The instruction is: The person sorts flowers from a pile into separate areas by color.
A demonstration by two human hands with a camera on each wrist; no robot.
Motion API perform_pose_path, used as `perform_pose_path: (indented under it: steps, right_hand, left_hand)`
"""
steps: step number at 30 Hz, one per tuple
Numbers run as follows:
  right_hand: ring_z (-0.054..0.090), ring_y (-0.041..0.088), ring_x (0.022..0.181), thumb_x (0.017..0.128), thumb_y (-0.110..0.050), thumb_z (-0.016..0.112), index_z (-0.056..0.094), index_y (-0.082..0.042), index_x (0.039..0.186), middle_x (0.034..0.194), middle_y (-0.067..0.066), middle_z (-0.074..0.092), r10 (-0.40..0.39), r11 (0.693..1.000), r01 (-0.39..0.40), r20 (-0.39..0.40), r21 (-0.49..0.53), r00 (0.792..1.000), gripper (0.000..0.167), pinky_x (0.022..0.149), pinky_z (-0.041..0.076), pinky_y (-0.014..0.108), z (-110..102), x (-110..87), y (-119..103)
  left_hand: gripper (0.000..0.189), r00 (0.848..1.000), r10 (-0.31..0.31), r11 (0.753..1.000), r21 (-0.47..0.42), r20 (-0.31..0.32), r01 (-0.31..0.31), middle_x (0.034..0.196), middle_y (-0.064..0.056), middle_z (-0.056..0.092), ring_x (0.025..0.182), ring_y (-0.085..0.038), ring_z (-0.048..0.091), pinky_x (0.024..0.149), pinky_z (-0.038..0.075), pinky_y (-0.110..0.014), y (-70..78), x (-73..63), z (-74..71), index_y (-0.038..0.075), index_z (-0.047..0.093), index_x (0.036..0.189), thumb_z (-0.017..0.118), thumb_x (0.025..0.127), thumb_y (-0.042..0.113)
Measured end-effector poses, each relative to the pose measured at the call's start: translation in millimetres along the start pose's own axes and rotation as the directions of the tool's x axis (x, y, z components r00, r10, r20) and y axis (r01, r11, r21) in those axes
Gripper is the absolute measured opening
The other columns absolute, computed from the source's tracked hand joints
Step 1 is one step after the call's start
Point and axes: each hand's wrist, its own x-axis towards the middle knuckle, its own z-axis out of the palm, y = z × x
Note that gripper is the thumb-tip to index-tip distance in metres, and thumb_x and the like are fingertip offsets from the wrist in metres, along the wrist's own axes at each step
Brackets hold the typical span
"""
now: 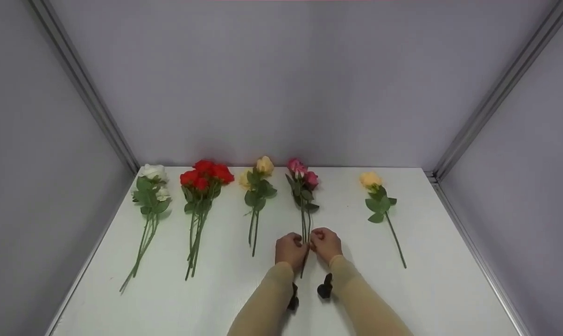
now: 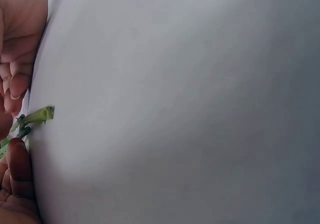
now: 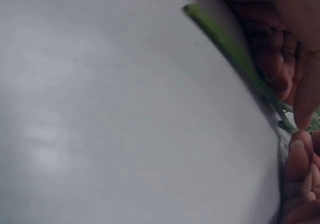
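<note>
Several deep-pink roses (image 1: 298, 167) lie with their heads toward the back wall and their stems toward me. My left hand (image 1: 290, 251) pinches the lower stems from the left side. From the right, my right hand (image 1: 327, 244) pinches the same stems at about the same height, its fingertips close to the left hand's. In the left wrist view a cut stem end (image 2: 42, 115) pokes out between the fingers of both hands. A longer green stem (image 3: 220, 39) runs out past the fingers in the right wrist view.
Left of the hands lie yellow roses (image 1: 264, 166), a bunch of red roses (image 1: 207, 172) and white roses (image 1: 153, 171). A single yellow rose (image 1: 371, 179) lies to the right. Grey panels (image 1: 281, 84) enclose the white table (image 1: 356, 224) at the back and sides.
</note>
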Motion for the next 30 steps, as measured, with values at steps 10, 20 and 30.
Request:
perform_pose_path:
  steps: [10,20,30]
  right_hand:
    - [0.063,0.016,0.072,0.094,-0.017,0.061,0.065,-0.001,0.106,0.085,0.008,0.065,0.000,0.999,-0.003,-0.064,-0.046,0.998,0.019,0.065,0.050,0.027,-67.9,6.8,3.2]
    - [0.059,0.033,0.095,0.096,-0.028,0.057,0.062,0.001,0.112,0.105,0.020,0.064,-0.001,0.936,-0.081,-0.232,-0.341,0.973,0.034,0.082,0.046,0.046,-190.8,6.0,47.0]
    - [0.059,0.030,0.096,0.094,-0.055,0.049,0.058,-0.002,0.118,0.111,0.018,0.061,0.205,0.908,-0.251,-0.169,-0.335,0.964,0.059,0.076,0.047,0.040,-227.8,-11.3,87.8]
  left_hand:
    - [0.032,0.999,-0.016,1.000,-0.009,0.049,0.017,0.079,0.004,0.060,0.074,-0.012,0.057,0.068,0.050,-0.033,3.9,-2.5,-1.6,0.007,0.069,0.103,0.077,0.080,0.028]
    - [0.030,0.997,-0.006,1.000,-0.010,0.075,0.007,0.080,0.004,0.060,0.074,-0.013,0.057,0.068,0.050,-0.033,2.5,-2.5,-4.3,0.009,0.068,0.101,0.078,0.079,0.027]
    - [0.028,0.996,-0.002,1.000,-0.014,0.089,0.003,0.080,0.004,0.059,0.074,-0.013,0.056,0.067,0.049,-0.033,-4.1,-0.7,-1.9,0.010,0.068,0.101,0.078,0.078,0.021]
